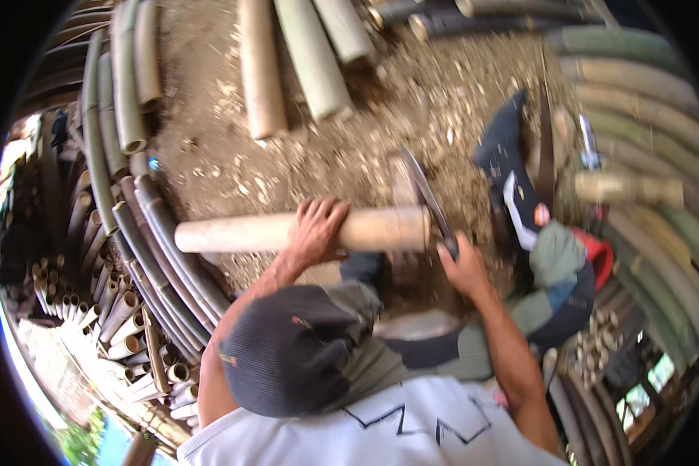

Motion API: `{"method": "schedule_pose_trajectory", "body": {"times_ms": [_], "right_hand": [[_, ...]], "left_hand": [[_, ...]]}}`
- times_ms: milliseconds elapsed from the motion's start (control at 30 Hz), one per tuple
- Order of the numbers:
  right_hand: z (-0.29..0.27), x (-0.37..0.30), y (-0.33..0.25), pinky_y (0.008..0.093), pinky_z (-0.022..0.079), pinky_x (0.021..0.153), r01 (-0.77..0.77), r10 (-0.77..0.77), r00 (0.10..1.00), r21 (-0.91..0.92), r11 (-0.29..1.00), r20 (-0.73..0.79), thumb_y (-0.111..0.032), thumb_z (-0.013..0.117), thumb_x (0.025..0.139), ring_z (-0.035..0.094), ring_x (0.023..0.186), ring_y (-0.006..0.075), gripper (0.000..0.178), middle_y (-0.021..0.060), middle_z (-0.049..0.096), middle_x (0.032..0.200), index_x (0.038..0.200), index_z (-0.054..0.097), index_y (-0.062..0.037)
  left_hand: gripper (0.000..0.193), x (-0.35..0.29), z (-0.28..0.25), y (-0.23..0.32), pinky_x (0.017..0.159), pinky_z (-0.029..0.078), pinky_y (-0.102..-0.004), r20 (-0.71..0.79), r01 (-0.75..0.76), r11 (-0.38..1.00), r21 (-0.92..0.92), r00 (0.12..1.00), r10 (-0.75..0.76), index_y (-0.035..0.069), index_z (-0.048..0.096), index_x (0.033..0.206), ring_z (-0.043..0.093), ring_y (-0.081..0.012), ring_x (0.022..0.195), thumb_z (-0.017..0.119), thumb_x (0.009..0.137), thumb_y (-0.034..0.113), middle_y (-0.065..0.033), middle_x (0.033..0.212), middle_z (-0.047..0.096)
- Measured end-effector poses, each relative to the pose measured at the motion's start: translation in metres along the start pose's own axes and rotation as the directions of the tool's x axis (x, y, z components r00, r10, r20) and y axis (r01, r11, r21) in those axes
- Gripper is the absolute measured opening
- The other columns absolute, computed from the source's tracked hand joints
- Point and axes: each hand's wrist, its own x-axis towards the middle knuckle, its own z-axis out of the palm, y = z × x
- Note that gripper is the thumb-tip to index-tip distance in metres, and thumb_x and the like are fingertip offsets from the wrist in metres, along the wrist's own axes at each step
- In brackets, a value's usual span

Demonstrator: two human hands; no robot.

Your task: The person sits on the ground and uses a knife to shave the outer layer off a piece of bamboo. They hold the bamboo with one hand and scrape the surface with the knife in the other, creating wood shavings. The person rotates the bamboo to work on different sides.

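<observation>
A pale, thick bamboo pole section [241,233] lies crosswise in front of me. My left hand [317,227] is wrapped over its middle, fingers on the far side. At its right end, my right hand [464,266] is closed around the dark handle of a large knife [427,191]. The long blade slants up and to the left, beside the pole's right end; whether it touches the bamboo I cannot tell. Under that end stands a wooden block [403,186], partly hidden by the pole.
Thick bamboo poles [311,58] lie on the chip-strewn dirt ground ahead. Long poles are stacked at the left [171,256] and right [637,116]. My right leg [512,326] stretches out to the right, ending in a dark boot [501,144]. Something red [598,259] sits beside it.
</observation>
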Motion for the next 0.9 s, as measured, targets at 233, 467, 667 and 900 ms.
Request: {"method": "schedule_pose_trajectory", "body": {"times_ms": [233, 467, 667, 900], "right_hand": [[0.008, -0.013, 0.05, 0.0404, 0.05, 0.051, -0.067, 0.131, 0.974, 0.317, 0.946, -0.185, -0.025, 0.065, 0.096, 0.064, 0.056, 0.0276, 0.025, 0.0134, 0.062, 0.07, 0.099, 0.057, -0.0022], [0.003, -0.01, 0.025, 0.0293, 0.045, 0.04, -0.034, 0.136, 0.973, 0.471, 0.882, -0.184, -0.021, 0.062, 0.099, 0.055, 0.045, 0.0125, 0.019, 0.0029, 0.055, 0.064, 0.099, 0.052, -0.0042], [0.008, -0.011, 0.024, 0.0297, 0.046, 0.041, -0.07, 0.17, 0.97, 0.469, 0.881, -0.175, -0.02, 0.062, 0.098, 0.056, 0.045, 0.0134, 0.019, 0.0038, 0.056, 0.065, 0.097, 0.053, -0.0035], [0.018, -0.011, 0.032, 0.0295, 0.046, 0.043, -0.114, 0.206, 0.969, 0.49, 0.864, -0.137, -0.02, 0.062, 0.098, 0.056, 0.046, 0.0131, 0.019, 0.0038, 0.057, 0.067, 0.1, 0.054, -0.0028]], "left_hand": [[0.1, -0.128, -0.018, -0.158, 0.114, 0.03, -0.0627, -0.015, 0.313, 0.931, 0.189, 0.949, -0.316, 0.006, 0.049, 0.135, 0.052, -0.0368, 0.129, 0.092, 0.051, 0.037, -0.0168, 0.133, 0.056], [0.09, -0.078, -0.098, -0.151, 0.09, 0.056, -0.0457, -0.103, 0.326, 0.937, -0.125, 0.935, -0.339, 0.005, 0.053, 0.13, 0.069, -0.036, 0.096, 0.082, 0.058, 0.05, -0.0186, 0.105, 0.069], [0.11, 0.017, -0.128, -0.18, 0.091, 0.055, -0.0507, -0.222, 0.55, 0.703, -0.451, 0.693, -0.686, 0.006, 0.032, 0.152, 0.068, -0.0411, 0.104, 0.071, 0.071, 0.069, -0.0303, 0.118, 0.066], [0.075, 0.126, -0.155, -0.265, 0.083, 0.057, -0.0486, -0.528, 0.619, 0.637, -0.459, 0.386, -0.756, -0.001, 0.04, 0.14, 0.068, -0.0406, 0.1, 0.066, 0.09, 0.047, -0.0301, 0.116, 0.064]]}}
